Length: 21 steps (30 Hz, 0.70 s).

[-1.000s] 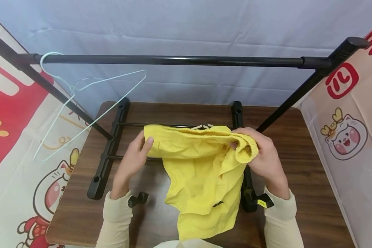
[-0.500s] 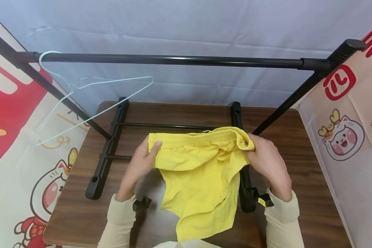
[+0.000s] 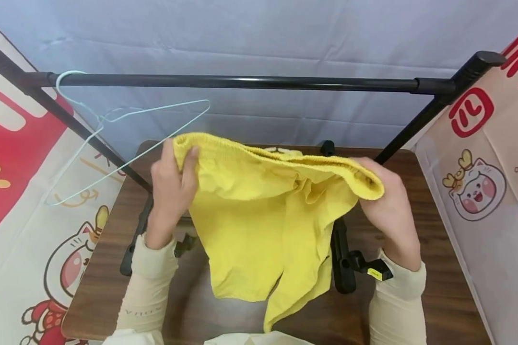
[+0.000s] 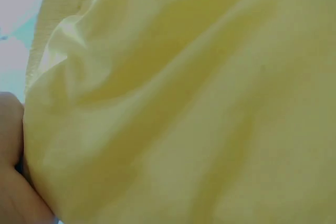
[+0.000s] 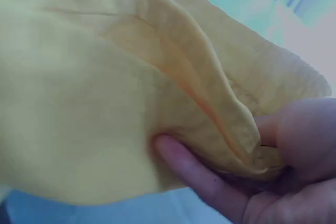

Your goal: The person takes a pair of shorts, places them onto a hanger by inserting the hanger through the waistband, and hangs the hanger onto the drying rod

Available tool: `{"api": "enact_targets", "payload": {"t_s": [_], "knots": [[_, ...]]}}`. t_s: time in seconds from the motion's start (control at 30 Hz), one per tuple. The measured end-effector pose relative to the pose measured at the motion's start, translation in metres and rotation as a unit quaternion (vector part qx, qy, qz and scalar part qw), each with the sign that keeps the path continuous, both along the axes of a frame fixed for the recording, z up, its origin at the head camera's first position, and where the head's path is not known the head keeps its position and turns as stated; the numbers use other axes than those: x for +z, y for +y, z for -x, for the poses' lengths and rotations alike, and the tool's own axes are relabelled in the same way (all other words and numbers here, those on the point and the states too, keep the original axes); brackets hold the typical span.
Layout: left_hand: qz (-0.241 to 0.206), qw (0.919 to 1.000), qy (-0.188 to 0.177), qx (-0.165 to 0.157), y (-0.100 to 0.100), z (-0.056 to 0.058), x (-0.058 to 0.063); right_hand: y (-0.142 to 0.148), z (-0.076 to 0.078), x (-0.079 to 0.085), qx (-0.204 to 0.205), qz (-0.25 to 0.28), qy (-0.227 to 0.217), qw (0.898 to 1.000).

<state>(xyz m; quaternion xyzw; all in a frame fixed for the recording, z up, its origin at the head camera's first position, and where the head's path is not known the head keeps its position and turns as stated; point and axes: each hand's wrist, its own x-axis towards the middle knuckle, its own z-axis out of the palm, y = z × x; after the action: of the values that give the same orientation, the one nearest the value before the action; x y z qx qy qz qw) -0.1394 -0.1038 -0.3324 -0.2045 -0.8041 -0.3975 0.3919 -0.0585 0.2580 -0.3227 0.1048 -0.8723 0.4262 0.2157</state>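
Note:
A pair of yellow shorts [image 3: 250, 230] with a gathered waistband [image 3: 259, 155] hangs between my two hands in the head view. My left hand [image 3: 171, 191] pinches the left end of the waistband, thumb on the near side. At the other end my right hand [image 3: 390, 206] grips the band, its fingers mostly behind the cloth. The legs dangle over the table, one lower than the other. Yellow cloth fills most of the left wrist view. In the right wrist view, the fingers [image 5: 205, 182] curl round the band's folded end.
A black rack bar [image 3: 241, 81] runs across the back, its feet on the brown wooden table [image 3: 436, 278]. A pale green wire hanger [image 3: 127, 163] hangs at the bar's left end. Printed sheets [image 3: 475, 187] stand at both sides.
My left hand has risen and moved left, and my right hand has moved slightly up and right. The shorts are lifted, with the waistband spread wider and the legs hanging more freely.

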Motion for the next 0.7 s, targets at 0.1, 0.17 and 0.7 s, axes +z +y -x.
{"api": "enact_targets", "payload": {"t_s": [0.1, 0.17, 0.7], "knots": [[-0.027, 0.9973, 0.063, 0.027, 0.003, 0.005, 0.033, -0.011, 0.003, 0.022, 0.044, 0.111, 0.097, 0.988], [-0.05, 0.9932, 0.097, 0.04, 0.004, 0.008, 0.052, -0.021, 0.004, 0.039, 0.078, 0.189, 0.155, 0.967], [-0.104, 0.9746, 0.198, 0.013, 0.005, 0.014, 0.071, -0.037, 0.005, 0.054, 0.149, 0.266, 0.258, 0.916]]}}
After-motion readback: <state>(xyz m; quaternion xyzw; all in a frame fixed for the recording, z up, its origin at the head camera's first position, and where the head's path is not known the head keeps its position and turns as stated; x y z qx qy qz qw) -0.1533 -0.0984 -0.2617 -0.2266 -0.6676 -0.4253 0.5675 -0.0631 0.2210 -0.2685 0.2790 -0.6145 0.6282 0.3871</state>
